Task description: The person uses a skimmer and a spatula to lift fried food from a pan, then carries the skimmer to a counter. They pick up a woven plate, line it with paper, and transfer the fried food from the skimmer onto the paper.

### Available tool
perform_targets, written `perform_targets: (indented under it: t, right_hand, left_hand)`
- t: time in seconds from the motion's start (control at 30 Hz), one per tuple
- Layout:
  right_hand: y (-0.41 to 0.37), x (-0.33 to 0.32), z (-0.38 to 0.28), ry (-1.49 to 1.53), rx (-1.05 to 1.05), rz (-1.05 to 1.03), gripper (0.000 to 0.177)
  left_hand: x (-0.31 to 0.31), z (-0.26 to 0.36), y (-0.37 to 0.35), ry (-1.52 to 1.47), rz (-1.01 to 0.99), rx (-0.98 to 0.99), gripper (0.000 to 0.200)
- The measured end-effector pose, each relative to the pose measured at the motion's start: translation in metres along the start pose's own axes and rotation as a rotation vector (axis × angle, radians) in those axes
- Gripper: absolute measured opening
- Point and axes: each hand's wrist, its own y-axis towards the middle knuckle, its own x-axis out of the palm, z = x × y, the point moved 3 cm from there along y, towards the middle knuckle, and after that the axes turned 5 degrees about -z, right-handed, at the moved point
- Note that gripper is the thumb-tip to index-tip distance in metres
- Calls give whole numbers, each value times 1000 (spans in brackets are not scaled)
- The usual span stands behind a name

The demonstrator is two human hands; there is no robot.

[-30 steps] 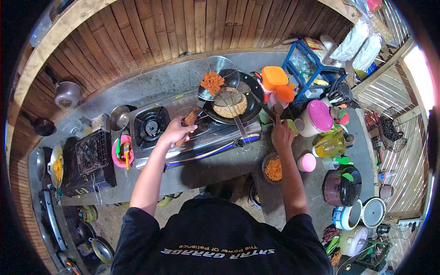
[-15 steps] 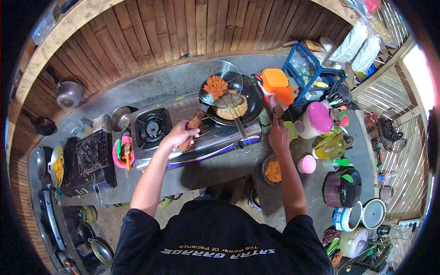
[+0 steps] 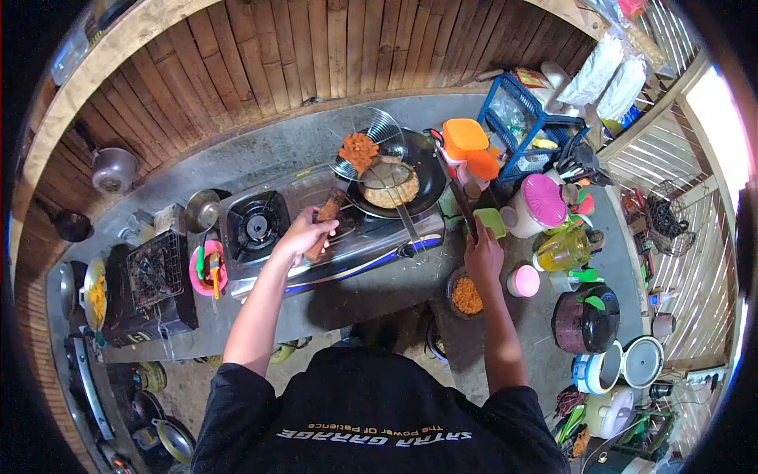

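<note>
My left hand (image 3: 308, 235) is closed round the wooden handle (image 3: 324, 224) of a wire skimmer (image 3: 382, 130). Orange-brown fried pieces (image 3: 358, 151) lie in its coil, over the left rim of a black wok (image 3: 430, 178). Pale tan food (image 3: 404, 192) sits in the wok. Above that food is a small round sieve (image 3: 387, 173), its thin handle pointing toward me; neither hand touches it. At the wok's right side, my right hand (image 3: 483, 254) grips a long dark handle (image 3: 464, 205); where it joins is not clear.
The wok stands on a two-burner stove (image 3: 339, 257), whose left burner (image 3: 257, 224) is bare. A bowl of orange bits (image 3: 467, 295) is by my right forearm. Containers, a pink-lidded tub (image 3: 543, 199) and an oil jug (image 3: 562, 251) crowd the right; a pink dish (image 3: 221, 284) stands left.
The skimmer with its fried pieces has shifted slightly left relative to the wok. My right hand is lower, closer to my body, still on the dark handle. The whole view has shifted a little.
</note>
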Motion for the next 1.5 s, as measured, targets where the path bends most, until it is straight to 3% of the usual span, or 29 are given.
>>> perform_targets:
  t: [0.13, 0.23, 0.53, 0.73, 0.83, 0.93, 1.5]
  right_hand:
    - [-9, -7, -4, 64, -44, 158, 50]
    - [-15, -3, -6, 53, -70, 75, 51]
    - [-30, -6, -21, 89, -99, 121, 50]
    - [-33, -4, -19, 75, -18, 27, 51]
    - [-33, -5, -19, 161, -43, 123, 52]
    - [-33, -10, -23, 137, -44, 47, 52]
    - [-31, -21, -30, 165, -34, 55, 49]
  left_hand:
    - [-5, -1, 9, 0, 2, 14, 64]
    - [-3, 3, 8, -26, -17, 5, 64]
    - [3, 2, 13, -14, -19, 17, 58]
    - [5, 0, 16, -64, -34, -1, 52]
    - [5, 4, 14, -58, -19, -10, 50]
    - [6, 1, 14, -59, -28, -11, 49]
    - [5, -1, 14, -125, -47, -20, 48]
